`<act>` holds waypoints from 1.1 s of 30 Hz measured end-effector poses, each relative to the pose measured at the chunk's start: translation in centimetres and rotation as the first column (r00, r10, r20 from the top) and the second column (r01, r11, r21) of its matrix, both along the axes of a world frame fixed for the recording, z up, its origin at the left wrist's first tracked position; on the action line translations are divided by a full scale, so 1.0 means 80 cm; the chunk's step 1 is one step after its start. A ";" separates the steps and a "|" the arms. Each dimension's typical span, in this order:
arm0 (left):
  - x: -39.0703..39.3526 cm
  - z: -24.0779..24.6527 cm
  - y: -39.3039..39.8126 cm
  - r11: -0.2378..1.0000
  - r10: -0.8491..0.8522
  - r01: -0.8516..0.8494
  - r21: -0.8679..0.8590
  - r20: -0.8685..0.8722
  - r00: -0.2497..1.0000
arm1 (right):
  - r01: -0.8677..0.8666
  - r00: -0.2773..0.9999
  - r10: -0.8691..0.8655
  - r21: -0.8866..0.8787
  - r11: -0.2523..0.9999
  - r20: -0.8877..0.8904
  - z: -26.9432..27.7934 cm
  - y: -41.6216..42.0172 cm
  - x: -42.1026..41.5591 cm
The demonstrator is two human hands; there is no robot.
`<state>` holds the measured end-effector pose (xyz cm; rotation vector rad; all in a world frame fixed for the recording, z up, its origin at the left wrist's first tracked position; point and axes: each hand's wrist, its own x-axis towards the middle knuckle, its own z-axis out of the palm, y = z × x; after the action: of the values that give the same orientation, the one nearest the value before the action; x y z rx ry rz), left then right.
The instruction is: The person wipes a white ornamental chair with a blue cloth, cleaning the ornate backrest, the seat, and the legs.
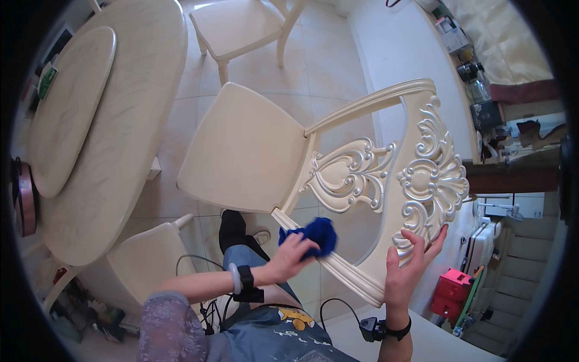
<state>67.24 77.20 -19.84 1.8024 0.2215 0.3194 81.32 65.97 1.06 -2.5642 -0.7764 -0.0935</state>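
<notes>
A cream wooden chair (249,154) stands before me, its back carved with silver-edged scrollwork (418,181). My left hand (291,257) holds a crumpled dark blue cloth (322,235) against the near side post (346,276) of the chair back. Spread over the near end of the carved top rail (382,258), my right hand (409,267) grips it with thumb and fingers apart. Part of the post lies hidden beneath the cloth and left hand.
An oval cream table (140,122) with a raised oval top (86,108) is at left. Other cream chairs stand at the top (237,27) and lower left (147,258). Bottles and boxes crowd a ledge (470,135) at right, above a red plastic box (450,294). Cables hang near my wrists.
</notes>
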 end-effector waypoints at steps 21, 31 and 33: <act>0.001 -0.221 -0.015 0.929 0.207 -0.299 -0.217 -0.365 0.908 | 0.010 1.000 -0.010 0.008 1.000 0.017 -0.005 -0.007 0.006; 0.041 0.114 -0.043 0.858 -0.510 0.351 0.375 0.541 0.668 | 0.152 0.843 0.280 0.702 0.696 -0.460 -0.014 -0.045 0.021; 0.066 0.139 -0.045 0.856 -0.510 0.287 0.429 0.617 0.599 | 0.368 0.677 0.428 0.779 0.508 -0.599 -0.007 -0.048 0.018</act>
<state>72.53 73.61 -8.75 1.8051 -0.8379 0.7296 82.77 62.16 0.50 -1.3366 -0.2769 0.4639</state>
